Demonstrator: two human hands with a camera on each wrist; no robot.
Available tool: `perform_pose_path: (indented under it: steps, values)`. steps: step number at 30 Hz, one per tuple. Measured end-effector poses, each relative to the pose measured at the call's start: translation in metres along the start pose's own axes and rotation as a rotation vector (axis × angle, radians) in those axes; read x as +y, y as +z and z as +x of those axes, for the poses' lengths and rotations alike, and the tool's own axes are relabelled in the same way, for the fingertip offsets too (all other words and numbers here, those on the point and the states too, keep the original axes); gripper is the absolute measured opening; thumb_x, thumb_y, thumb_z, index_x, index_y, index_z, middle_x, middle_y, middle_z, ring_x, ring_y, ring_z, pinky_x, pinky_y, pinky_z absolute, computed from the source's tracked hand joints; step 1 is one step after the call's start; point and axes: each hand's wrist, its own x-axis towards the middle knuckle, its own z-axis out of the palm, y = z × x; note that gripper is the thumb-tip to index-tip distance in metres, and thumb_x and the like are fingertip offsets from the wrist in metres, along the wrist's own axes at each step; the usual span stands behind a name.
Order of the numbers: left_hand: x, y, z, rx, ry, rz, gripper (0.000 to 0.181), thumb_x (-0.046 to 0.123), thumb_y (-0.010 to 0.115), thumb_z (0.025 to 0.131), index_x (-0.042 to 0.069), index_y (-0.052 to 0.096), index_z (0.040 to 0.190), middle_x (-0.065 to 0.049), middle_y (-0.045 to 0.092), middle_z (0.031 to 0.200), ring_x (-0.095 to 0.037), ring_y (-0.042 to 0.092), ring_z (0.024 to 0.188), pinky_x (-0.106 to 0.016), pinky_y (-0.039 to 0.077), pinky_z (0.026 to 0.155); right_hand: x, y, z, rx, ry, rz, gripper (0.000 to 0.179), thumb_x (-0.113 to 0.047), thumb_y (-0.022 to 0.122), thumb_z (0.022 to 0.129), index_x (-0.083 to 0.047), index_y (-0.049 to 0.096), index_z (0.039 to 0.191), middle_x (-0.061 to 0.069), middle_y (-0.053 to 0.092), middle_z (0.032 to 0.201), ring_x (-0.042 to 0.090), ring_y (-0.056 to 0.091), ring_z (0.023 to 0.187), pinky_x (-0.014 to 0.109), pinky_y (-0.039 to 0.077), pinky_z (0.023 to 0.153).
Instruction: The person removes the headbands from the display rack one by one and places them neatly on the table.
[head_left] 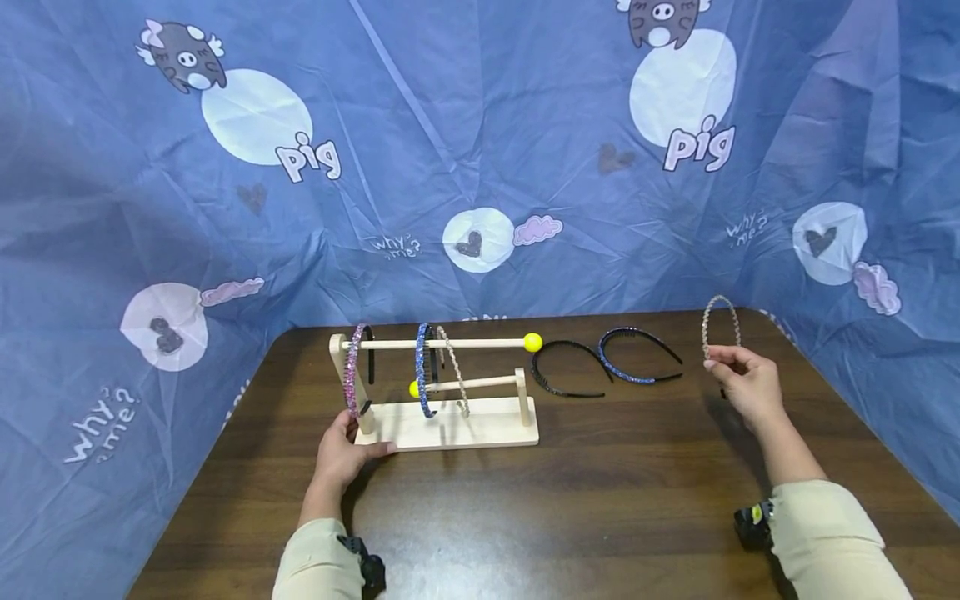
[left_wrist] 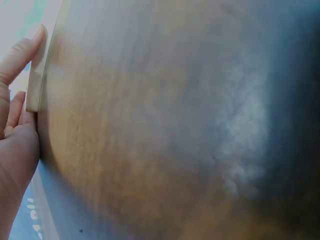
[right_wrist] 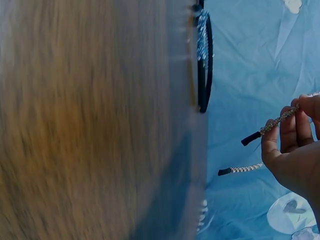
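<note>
In the head view my right hand (head_left: 752, 390) pinches a silver beaded headband (head_left: 722, 302) between thumb and fingers, lifted above the table's right side. Its black-tipped ends (right_wrist: 252, 138) show in the right wrist view. My left hand (head_left: 341, 454) holds the left end of a wooden headband stand (head_left: 480, 429), thumb along the base's front edge; the left wrist view shows the thumb (left_wrist: 22, 55) against that edge. On the stand's upper bar hang a pink glittery headband (head_left: 352, 367) and a blue glittery one (head_left: 422, 371). Another silver beaded headband (head_left: 456, 371) hangs to their right.
A black headband (head_left: 551, 390) and a blue glittery headband (head_left: 618, 372) lie on the brown table (head_left: 585, 508), right of the stand. Yellow balls cap the bars, the upper ball (head_left: 532, 342) pointing right. A blue printed cloth (head_left: 420, 150) hangs behind and at the sides.
</note>
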Motion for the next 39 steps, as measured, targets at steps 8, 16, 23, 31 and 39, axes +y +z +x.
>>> perform_pose_path:
  steps: [8, 16, 23, 31, 39]
  values:
    - [-0.001, -0.001, -0.001, 0.004, -0.007, 0.004, 0.080, 0.005, 0.086, 0.060, -0.002, 0.045, 0.128, -0.025, 0.051, 0.125, -0.037, 0.044, 0.118, -0.045, 0.033, 0.101, 0.015, -0.007, 0.008, -0.091, 0.016, -0.113, 0.023, 0.007, 0.062, 0.083, 0.019, 0.058, 0.103, -0.020, 0.061, 0.079, -0.007, 0.051, 0.070, 0.008, 0.041, 0.059]
    - [0.000, -0.002, 0.000, 0.004, -0.021, 0.024, 0.081, 0.007, 0.086, 0.060, -0.001, 0.045, 0.129, -0.025, 0.050, 0.127, -0.037, 0.043, 0.120, -0.045, 0.032, 0.101, 0.032, -0.017, 0.017, -0.127, 0.047, -0.289, 0.019, 0.004, 0.062, 0.084, 0.014, 0.062, 0.101, 0.002, 0.068, 0.082, -0.012, 0.046, 0.070, 0.011, 0.039, 0.059]
    - [-0.001, -0.004, 0.002, 0.004, -0.021, 0.036, 0.081, 0.008, 0.087, 0.059, -0.002, 0.045, 0.128, -0.024, 0.050, 0.127, -0.036, 0.044, 0.119, -0.045, 0.032, 0.101, 0.045, -0.026, 0.033, -0.136, -0.057, -0.481, 0.011, 0.008, 0.062, 0.080, 0.012, 0.065, 0.090, 0.025, 0.065, 0.083, -0.011, 0.042, 0.063, 0.016, 0.037, 0.054]
    - [0.000, -0.004, 0.003, 0.004, -0.013, 0.039, 0.078, 0.007, 0.086, 0.060, -0.002, 0.046, 0.126, -0.024, 0.050, 0.127, -0.034, 0.045, 0.118, -0.044, 0.033, 0.101, 0.059, -0.026, 0.036, -0.185, -0.018, -0.531, 0.013, 0.005, 0.061, 0.079, 0.012, 0.065, 0.090, 0.024, 0.065, 0.084, 0.013, 0.054, 0.068, 0.023, 0.038, 0.057]
    - [-0.001, -0.001, 0.001, 0.012, 0.000, 0.019, 0.079, 0.005, 0.087, 0.059, -0.002, 0.047, 0.126, -0.024, 0.051, 0.125, -0.034, 0.047, 0.117, -0.043, 0.035, 0.099, 0.069, -0.022, 0.027, -0.291, 0.120, -0.538, 0.018, 0.000, 0.061, 0.084, 0.011, 0.065, 0.098, 0.027, 0.064, 0.095, 0.043, 0.056, 0.091, 0.037, 0.043, 0.071]
